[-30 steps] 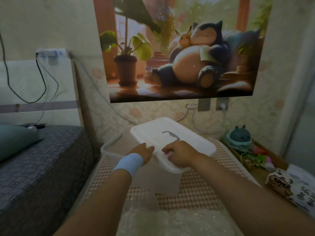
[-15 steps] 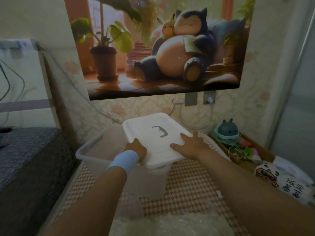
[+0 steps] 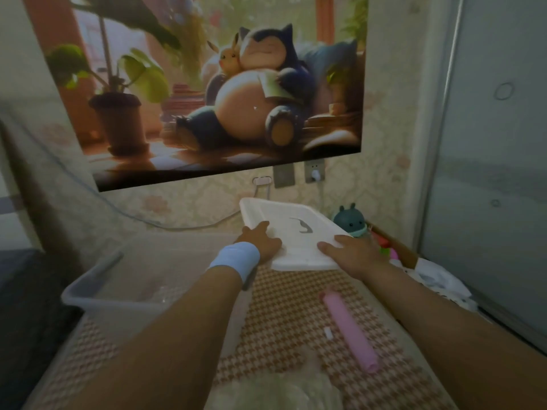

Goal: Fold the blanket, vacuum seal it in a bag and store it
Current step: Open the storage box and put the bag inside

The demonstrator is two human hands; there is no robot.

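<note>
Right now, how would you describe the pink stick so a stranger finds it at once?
Below the big cartoon poster lies a brown houndstooth mat. On it, right of the clear bin, rests the pink stick, the only pink, rod-shaped thing there.

White lid [image 3: 296,232]; brown-white houndstooth cover [image 3: 296,297]; pink tube [image 3: 349,329]; light-blue wristband [image 3: 235,260]; teal figurine [image 3: 352,220].

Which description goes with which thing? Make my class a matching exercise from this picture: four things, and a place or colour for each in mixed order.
Things:
1. lid
2. storage bin
3. tube
4. toy figure

Descriptions:
A. pink, lying on the checked cloth
B. white, held by the left hand and right hand
C. teal, just right of the lid
D. clear, open, on the left

Pairs: 1-B, 2-D, 3-A, 4-C
</note>
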